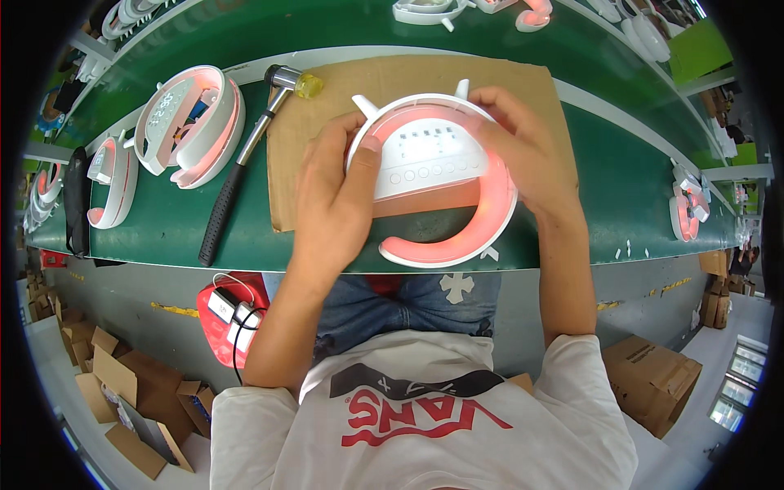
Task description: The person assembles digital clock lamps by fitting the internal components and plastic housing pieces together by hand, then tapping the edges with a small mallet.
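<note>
A white ring-shaped clock lamp point(431, 157) with a pink-glowing curved band and two short prongs is between my hands, over a brown cardboard sheet point(416, 73). My left hand point(335, 192) grips its left side, with the thumb on the front rim and the fingers behind. At the upper right edge, my right hand point(527, 151) holds the lamp with its fingers curled round the rim; some fingertips are hidden. The lower end of the glowing ring reaches to the bench's near edge. Small buttons line the bottom of its flat face.
Left of the cardboard lies a hammer point(245, 163) with a black grip and yellow tip. Similar lamps point(196, 126) point(114, 181) stand further left, beside a black pouch point(77, 200). Another lamp point(688, 204) sits at the right on the green bench point(612, 175). Cardboard boxes point(651, 380) are on the floor.
</note>
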Motion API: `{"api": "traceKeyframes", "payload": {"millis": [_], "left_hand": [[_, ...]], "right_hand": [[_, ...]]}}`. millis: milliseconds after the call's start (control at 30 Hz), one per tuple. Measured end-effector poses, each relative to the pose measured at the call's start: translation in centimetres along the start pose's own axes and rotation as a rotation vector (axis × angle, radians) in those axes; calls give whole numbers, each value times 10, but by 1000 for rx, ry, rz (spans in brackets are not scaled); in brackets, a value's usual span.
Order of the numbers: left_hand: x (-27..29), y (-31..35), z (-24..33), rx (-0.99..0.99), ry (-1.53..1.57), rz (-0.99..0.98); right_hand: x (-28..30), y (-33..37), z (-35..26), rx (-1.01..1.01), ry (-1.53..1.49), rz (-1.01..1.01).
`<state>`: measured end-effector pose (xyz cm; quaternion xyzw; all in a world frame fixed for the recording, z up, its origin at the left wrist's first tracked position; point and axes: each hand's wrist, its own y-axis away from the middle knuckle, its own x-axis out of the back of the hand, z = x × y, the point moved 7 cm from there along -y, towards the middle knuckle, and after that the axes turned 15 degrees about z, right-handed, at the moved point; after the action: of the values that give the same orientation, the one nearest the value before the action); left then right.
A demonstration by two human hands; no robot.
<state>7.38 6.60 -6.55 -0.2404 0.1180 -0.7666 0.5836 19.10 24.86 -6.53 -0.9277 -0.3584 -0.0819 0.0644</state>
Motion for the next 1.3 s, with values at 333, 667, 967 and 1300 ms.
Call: {"api": "traceKeyframes", "payload": {"millis": [333,667,967,1300], "left_hand": [[-3,-2,2,290,-112,-276],[-7,7,-7,383,101,-139],[-5,22,-5,180,73,-48],[-7,37,5,35,-7,-189]], "right_hand": [[1,-1,-21,36,278,-30],[-7,-16,-16,95,357,-139],[2,-1,-16,67,181,-58],[8,14,-12,-16,0,-54]]}}
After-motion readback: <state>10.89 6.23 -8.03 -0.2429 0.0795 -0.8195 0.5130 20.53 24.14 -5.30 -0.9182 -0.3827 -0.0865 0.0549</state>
